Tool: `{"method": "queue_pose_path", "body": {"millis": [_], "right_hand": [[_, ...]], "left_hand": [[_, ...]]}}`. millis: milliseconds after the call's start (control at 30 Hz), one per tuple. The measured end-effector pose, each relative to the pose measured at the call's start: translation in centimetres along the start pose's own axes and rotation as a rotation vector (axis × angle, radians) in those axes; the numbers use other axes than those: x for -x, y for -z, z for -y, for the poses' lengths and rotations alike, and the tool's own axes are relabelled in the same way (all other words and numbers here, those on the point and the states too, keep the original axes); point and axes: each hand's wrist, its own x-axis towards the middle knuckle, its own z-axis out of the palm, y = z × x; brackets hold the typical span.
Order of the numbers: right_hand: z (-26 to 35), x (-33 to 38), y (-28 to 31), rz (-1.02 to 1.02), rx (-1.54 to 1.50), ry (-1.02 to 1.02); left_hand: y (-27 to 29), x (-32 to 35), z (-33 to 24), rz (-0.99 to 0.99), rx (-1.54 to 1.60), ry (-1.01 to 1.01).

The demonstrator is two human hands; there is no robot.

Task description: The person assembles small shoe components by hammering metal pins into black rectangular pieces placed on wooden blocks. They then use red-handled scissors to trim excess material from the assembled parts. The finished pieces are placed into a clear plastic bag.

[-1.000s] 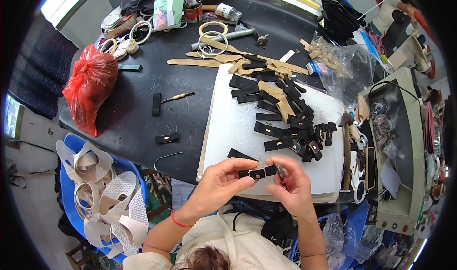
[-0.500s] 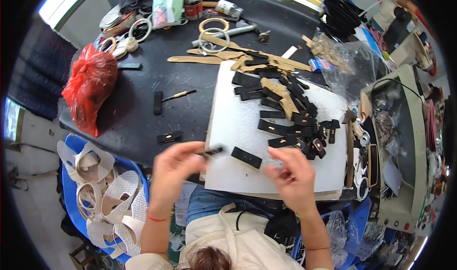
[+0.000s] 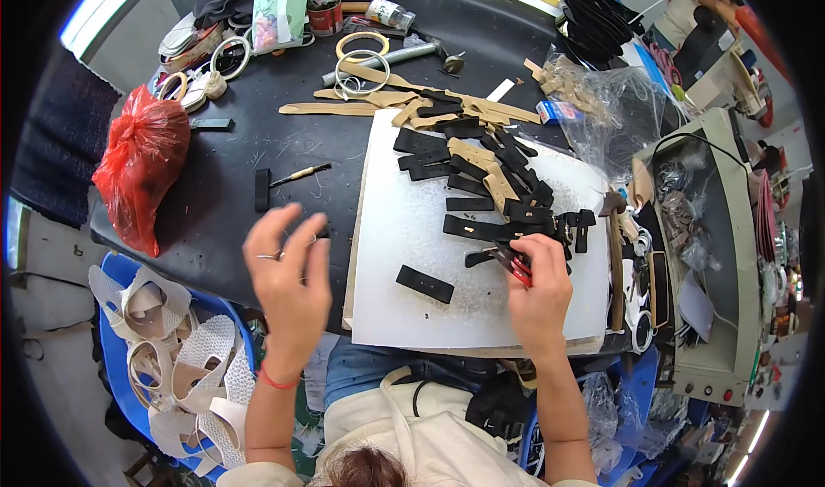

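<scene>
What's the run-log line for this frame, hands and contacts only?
left hand: open, over dark table, holds nothing | right hand: fingers on black strap pieces | white board: one black strap lying apart

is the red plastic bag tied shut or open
Shut, it seems: the red plastic bag bulges full on the black table, its top gathered to a point; no contents show.

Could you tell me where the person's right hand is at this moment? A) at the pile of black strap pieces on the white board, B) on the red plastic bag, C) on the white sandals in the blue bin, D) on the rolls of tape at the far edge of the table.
A: the right hand rests on the white board, fingers at the black strap pieces.
</scene>
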Motion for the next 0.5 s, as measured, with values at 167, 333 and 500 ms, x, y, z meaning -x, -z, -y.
{"method": "queue_pose_path", "body": {"millis": [167,333,500], "right_hand": [[2.6,1.1,1.1,0.096,-0.72,-0.381],[4.6,3.1,0.2,0.075,-1.194,-0.61],[5.1,4.4,-0.3,0.092,-1.053,-0.458]], "left_hand": [[-0.9,1.5,-8.3,0.556,0.898,0.255],[-3.1,3.4,-9.7,0.473,1.469,0.668],[-2.9,3.3,-9.3,0.496,1.483,0.763]]}}
